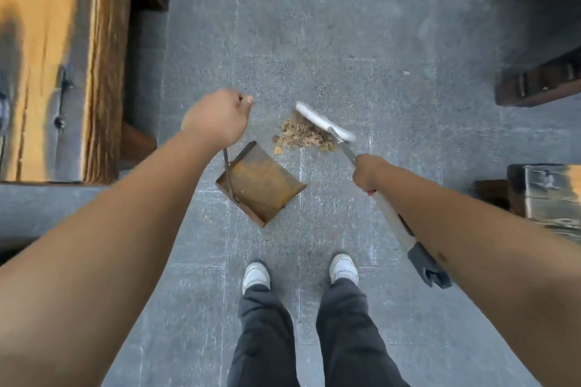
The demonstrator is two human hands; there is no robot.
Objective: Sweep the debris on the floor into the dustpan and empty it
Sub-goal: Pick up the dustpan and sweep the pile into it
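My left hand (217, 118) is curled round the top of the thin dark handle (227, 166) of the dustpan (262, 182), the thumb sticking out past it. From the fist the handle drops down and back to the pan's rear wall. The dustpan is a rusty brown metal tray sitting on the grey tiled floor (393, 41), just ahead of my feet and a little left of centre, its open mouth turned toward the upper right. I see no debris inside it.

My right hand (366, 174) is wrapped tightly round the pale shaft of the broom (393, 223), gripping it partway down; the shaft's dark grey end cap runs back under my forearm. Forward of the fist the shaft narrows to a metal neck that meets the white broom head (323, 121), which lies slantwise on the floor.

The debris (301, 135), a small heap of dry brown leaf bits, lies on the floor right against the near side of the broom head, between it and the dustpan's mouth. The heap is close to the pan but not touching it; a stray flake lies at the heap's lower left edge.

Below, my two white shoes (256, 273) and dark trousers (267, 333) stand on the tiles. A worn wooden counter (53, 56) fills the upper left, and dark wooden furniture pieces (540, 85) line the right edge.
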